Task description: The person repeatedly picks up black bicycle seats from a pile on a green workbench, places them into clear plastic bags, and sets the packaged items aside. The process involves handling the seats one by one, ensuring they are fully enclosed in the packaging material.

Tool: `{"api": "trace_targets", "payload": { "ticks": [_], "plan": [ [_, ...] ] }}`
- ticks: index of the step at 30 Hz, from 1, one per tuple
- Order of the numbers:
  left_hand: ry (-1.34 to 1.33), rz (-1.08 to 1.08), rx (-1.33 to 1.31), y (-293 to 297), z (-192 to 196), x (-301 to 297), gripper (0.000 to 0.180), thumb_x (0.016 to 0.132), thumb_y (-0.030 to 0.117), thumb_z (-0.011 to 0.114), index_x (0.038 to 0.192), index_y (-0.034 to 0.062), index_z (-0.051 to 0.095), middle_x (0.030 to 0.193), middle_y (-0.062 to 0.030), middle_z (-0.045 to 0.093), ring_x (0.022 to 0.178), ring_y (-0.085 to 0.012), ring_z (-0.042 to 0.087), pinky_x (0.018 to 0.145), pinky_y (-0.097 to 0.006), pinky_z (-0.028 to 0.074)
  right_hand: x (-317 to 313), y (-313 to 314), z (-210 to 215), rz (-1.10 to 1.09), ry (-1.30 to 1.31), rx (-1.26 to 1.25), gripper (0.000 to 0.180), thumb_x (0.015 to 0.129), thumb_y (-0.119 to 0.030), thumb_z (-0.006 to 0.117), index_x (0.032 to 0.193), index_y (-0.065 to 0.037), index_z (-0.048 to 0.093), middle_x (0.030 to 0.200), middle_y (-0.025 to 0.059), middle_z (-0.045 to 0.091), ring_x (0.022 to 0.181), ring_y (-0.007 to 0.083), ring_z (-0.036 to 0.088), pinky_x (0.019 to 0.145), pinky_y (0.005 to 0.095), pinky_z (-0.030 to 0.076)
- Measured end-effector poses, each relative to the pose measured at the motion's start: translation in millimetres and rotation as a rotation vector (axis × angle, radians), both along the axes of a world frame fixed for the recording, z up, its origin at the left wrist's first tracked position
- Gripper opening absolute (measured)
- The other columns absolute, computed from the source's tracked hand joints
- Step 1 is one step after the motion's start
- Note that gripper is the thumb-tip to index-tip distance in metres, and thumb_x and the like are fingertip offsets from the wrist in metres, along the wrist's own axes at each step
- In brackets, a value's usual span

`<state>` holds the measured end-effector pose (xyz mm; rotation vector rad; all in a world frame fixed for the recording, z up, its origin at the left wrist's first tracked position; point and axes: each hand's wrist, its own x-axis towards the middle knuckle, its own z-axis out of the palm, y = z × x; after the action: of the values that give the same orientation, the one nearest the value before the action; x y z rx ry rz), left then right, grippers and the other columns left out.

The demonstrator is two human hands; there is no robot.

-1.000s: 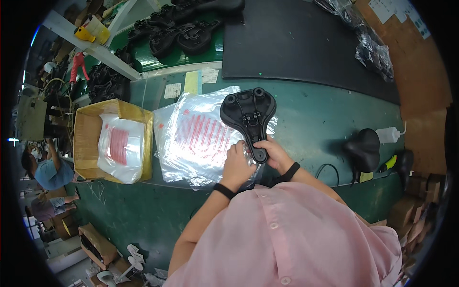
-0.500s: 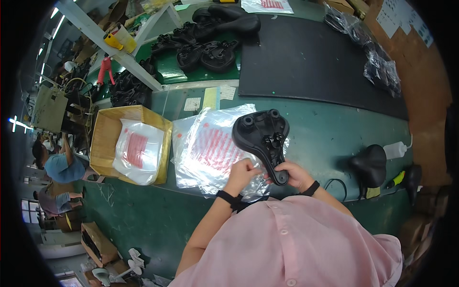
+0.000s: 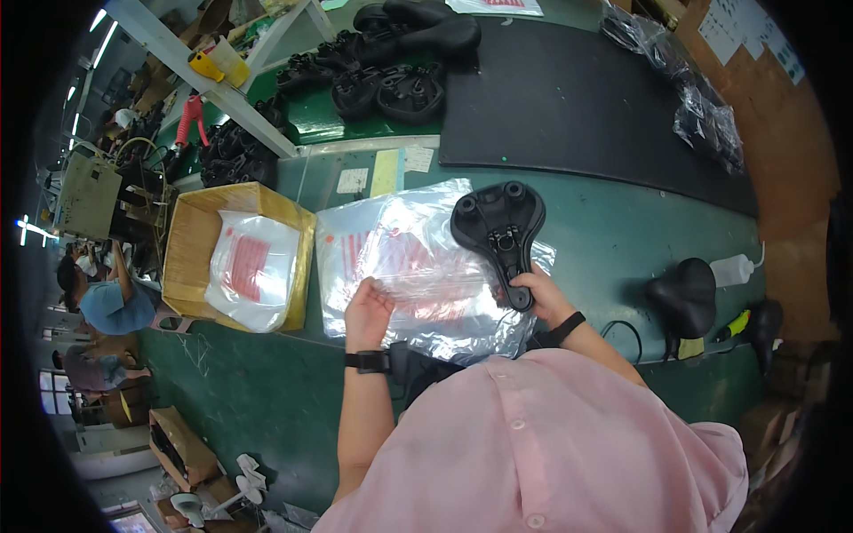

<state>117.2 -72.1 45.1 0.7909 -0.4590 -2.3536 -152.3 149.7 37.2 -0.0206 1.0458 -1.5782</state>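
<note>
Right hand on the saddle's nose, broad end pointing away

In the head view I am seeing the black saddle point(image 3: 499, 238) lying up and to the left of the right hand point(image 3: 546, 299), which is clamping its narrow nose, thumb pressing on the face turned toward me, the other fingers mostly hiding. The long axis is running from that nose, at the end nearer the person's body, outward and slightly leftward to the broad end.

The saddle is sitting over the right part of some clear plastic bags point(image 3: 400, 235) on the green counter point(image 3: 613, 240); I cannot tell whether it is touching them. The left hand point(image 3: 367, 311) is curling its fingers at the bags' near left part, well apart from the saddle; whether it is pinching film I cannot tell. The right hand is being the nearer one.

The saddle is showing its underside: black, pear-shaped, two round sockets standing near the broad end, small fittings filling the middle, a round recess marking the nose. Left of the left hand, a cardboard box point(image 3: 188, 266) is holding more red-printed bags point(image 3: 249, 266)
</note>
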Motion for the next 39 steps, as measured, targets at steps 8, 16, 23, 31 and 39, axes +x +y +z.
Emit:
{"api": "trace_targets", "payload": {
  "ticks": [8,16,23,31,39],
  "plan": [
    [-0.734,-0.252,-0.744,27,44,-31,0.019,0.092,0.019,0.058,0.085,0.0034,0.065,0.075,0.0033,0.059,0.067,-0.0055,0.052,0.059,-0.023,0.041,-17,30,72,-0.057,1.001,0.022,0.072,0.068,-0.001,0.065,0.136,-0.002,0.039,0.114,0.0091,0.059,0.104,0.0189,0.057,0.092,0.0293,0.043],
    [-0.568,0.038,-0.530,37,29,-58,0.028,0.095,0.020,0.049,0.106,0.0006,0.067,0.075,0.0022,0.059,0.059,-0.0055,0.044,0.051,-0.023,0.035,26,21,62,0.484,1.514,0.069,0.065,0.064,0.000,0.068,0.126,-0.014,0.052,0.109,0.0131,0.060,0.102,0.0339,0.059,0.082,0.0412,0.049],
    [-0.512,-0.553,-1.922,72,133,-67,0.029,0.077,0.002,0.064,0.104,0.0097,0.073,0.061,-0.0071,0.052,0.055,-0.0189,0.050,0.054,-0.032,0.041,20,17,51,0.474,0.835,0.159,0.056,0.068,-0.002,0.062,0.122,-0.006,0.052,0.100,0.0164,0.063,0.092,0.0288,0.061,0.075,0.0371,0.049],
    [0.121,-0.742,-1.747,124,120,-95,0.030,0.078,0.012,0.060,0.106,0.0127,0.069,0.067,-0.0037,0.058,0.065,-0.0200,0.057,0.059,-0.034,0.044,27,-2,54,0.119,0.172,0.094,0.061,0.073,-0.003,0.062,0.132,0.000,0.045,0.112,0.0156,0.059,0.108,0.0264,0.057,0.092,0.0363,0.047],
    [0.189,-0.723,-2.016,104,154,-174,0.045,0.076,0.016,0.061,0.122,0.0151,0.062,0.085,0.0018,0.059,0.078,-0.0151,0.057,0.062,-0.033,0.044,-45,-14,27,0.169,0.693,0.319,0.047,0.077,-0.010,0.069,0.120,0.004,0.055,0.105,0.0176,0.063,0.098,0.0263,0.062,0.087,0.0340,0.049]
  ]
}}
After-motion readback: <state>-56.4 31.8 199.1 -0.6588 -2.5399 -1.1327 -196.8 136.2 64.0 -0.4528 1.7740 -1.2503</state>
